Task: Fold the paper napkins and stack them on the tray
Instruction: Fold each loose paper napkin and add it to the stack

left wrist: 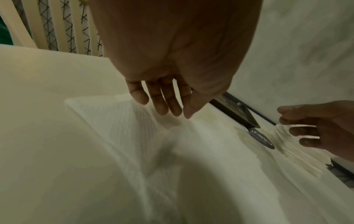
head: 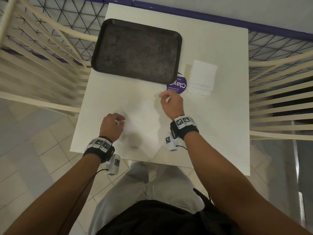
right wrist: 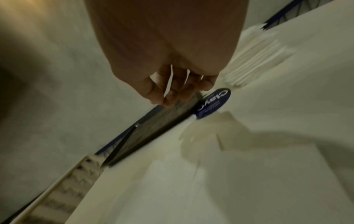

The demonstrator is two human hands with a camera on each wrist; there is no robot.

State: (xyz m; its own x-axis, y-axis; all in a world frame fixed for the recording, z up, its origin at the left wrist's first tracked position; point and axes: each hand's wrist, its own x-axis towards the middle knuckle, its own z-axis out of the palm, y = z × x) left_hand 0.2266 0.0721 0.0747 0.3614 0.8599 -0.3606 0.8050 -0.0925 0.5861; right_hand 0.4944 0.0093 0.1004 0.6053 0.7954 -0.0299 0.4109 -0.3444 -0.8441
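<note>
A white napkin lies spread flat on the white table between my hands, hard to tell from the tabletop. My left hand hovers over its left part, fingers loosely extended and holding nothing; in the left wrist view the fingertips hang just above the napkin. My right hand sits at the napkin's far right corner with fingers relaxed and spread, nothing visibly gripped. The black tray stands bare at the far left. A stack of white napkins lies to the right.
A round purple sticker sits between the tray and the stack. Cream slatted chairs stand left and right of the table. The table's near edge is just behind my wrists.
</note>
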